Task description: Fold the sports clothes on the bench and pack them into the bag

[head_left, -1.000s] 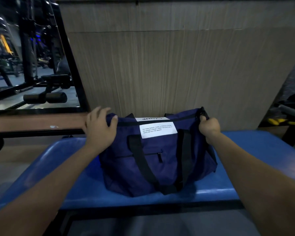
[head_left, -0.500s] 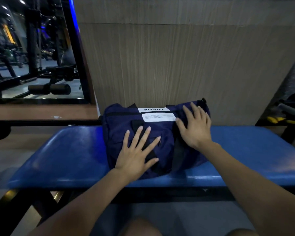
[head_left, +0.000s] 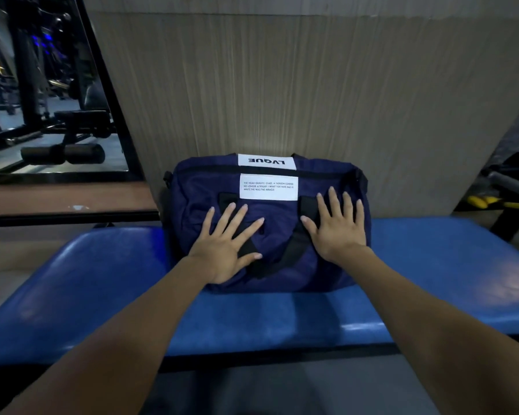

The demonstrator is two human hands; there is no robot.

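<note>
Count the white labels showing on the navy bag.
2. One small white label reading LVQUE sits at the top edge of the navy fabric duffel bag. A larger white label with small print lies just below it. Others may be hidden on unseen sides.

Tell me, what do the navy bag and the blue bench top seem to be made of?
Bag: apparently matte woven fabric, perhaps nylon; it creases softly under the hands. Bench: probably vinyl or faux-leather padding; smooth, with glossy light reflections.

A gym: a blue padded bench runs across the foreground, and at ten o'clock a mirror shows black weight racks and a roller-padded exercise bench.
</note>
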